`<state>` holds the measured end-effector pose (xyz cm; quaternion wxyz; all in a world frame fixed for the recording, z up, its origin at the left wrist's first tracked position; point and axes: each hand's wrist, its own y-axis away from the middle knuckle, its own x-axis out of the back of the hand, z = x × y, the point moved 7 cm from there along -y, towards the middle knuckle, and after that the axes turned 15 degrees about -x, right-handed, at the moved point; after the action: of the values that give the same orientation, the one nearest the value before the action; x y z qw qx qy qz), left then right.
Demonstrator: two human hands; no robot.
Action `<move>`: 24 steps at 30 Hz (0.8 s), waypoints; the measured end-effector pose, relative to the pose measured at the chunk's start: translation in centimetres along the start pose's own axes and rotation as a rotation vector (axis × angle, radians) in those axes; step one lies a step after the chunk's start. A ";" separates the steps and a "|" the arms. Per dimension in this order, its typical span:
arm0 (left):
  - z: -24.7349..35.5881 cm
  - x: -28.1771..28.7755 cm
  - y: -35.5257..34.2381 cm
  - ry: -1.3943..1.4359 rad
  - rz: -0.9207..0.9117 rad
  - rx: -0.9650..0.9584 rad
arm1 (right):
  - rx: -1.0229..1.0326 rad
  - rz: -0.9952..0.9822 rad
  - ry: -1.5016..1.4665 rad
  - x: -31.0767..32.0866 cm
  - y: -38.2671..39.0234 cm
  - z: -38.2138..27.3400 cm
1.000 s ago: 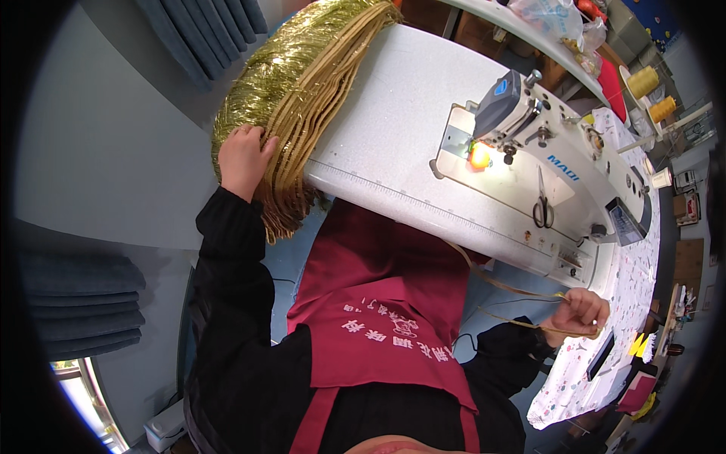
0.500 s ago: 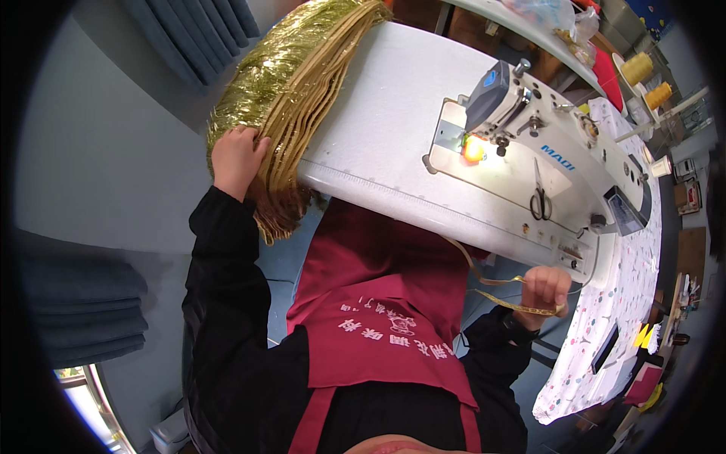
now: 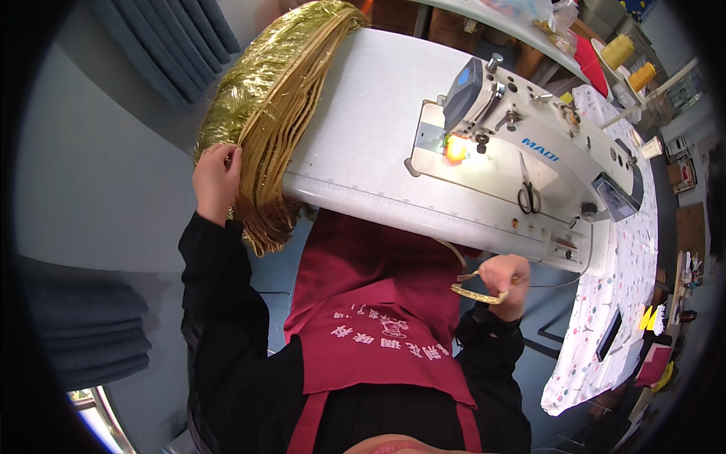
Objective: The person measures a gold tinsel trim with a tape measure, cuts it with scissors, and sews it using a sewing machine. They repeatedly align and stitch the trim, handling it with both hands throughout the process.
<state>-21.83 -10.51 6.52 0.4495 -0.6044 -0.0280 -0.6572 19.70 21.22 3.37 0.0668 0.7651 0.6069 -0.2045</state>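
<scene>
A thick bundle of gold tinsel fringe (image 3: 261,91), with many layered tan bands along one side, drapes over the left end of the white sewing table (image 3: 370,83). At its lower left side my left hand (image 3: 217,180) is closed, thumb and fingers pinching the fringe's edge. On the right, my right hand (image 3: 505,284) is closed around a narrow gold trim strip (image 3: 473,293), in front of the table's near edge. The strip forms a loop there, and a thin length runs up toward the table's underside. What lies inside my right fist is hidden.
A white sewing machine (image 3: 541,136) with a lit needle area stands on the table, black-handled scissors (image 3: 528,198) lying at its base. Yellow thread cones (image 3: 618,51) stand behind it. At right, a patterned cloth (image 3: 586,363) covers a surface holding a dark phone-like slab (image 3: 608,336).
My right hand has moved left toward my body with the gold strip, turning as it goes. My left hand has shifted slightly lower along the fringe. The whole view has shifted a little.
</scene>
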 end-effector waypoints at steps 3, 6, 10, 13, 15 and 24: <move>5.7 2.4 0.8 -0.001 0.062 -0.150 | -0.110 -0.022 0.166 -1.2 -1.6 1.6; 11.8 3.4 2.1 0.167 0.039 -0.241 | -0.262 -0.035 0.176 -3.3 -4.1 4.5; 19.0 1.4 4.6 0.406 -0.131 -0.381 | -0.425 -0.031 -0.017 -5.7 -7.7 9.0; 22.8 -1.5 6.7 0.490 -0.238 -0.562 | -0.507 -0.057 -0.306 -6.2 -10.3 12.1; 23.9 -4.0 8.5 0.525 -0.316 -0.605 | -0.632 -0.021 -0.444 -4.8 -11.6 13.6; 22.5 -22.6 17.9 0.619 -0.831 -0.565 | -0.522 0.332 0.544 0.0 -12.4 12.9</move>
<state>3.64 4.50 -14.99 -0.0371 -0.4191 0.0463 -0.9060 4.84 19.86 -6.49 0.1277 0.8362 0.5022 0.1794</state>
